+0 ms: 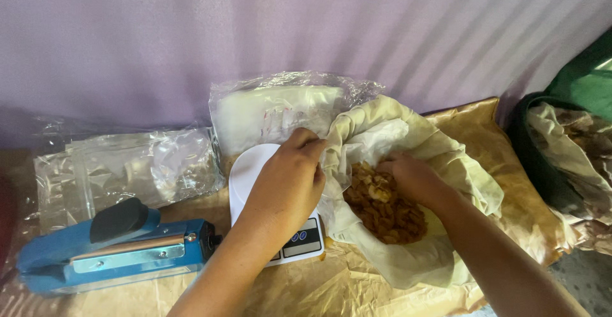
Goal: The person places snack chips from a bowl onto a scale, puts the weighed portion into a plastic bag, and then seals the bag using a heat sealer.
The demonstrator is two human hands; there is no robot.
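We found the left hand (287, 180) in the middle of the frame, its fingers pinched on the rim of a pale, crumpled bag (395, 132) lined with thin paper or cloth. The right hand (414, 178) was inside the mouth of the bag, just right of centre, curled down onto a heap of golden fried chips (386, 212); whether it had closed on any we could not tell, since the fingertips were buried among them.

We judged the chips light, brittle and probably a little oily, so they would break under a hard squeeze; a loose, cupped scoop from below seemed the safer hold. The bag looked soft and limp, with no stiffness of its own, and its rolled rim was the one place that gave a firm grip.

Under the left hand lay a white kitchen scale (255, 170) on the bench (319, 288), which was covered in creased brown paper. Behind it, at upper centre, stood a packet of clear plastic bags (274, 110), and more clear bags (127, 167) lay to the left. A blue heat sealer (115, 253) sat at the lower left. At the right edge a green sack (574, 100) held another crumpled liner.
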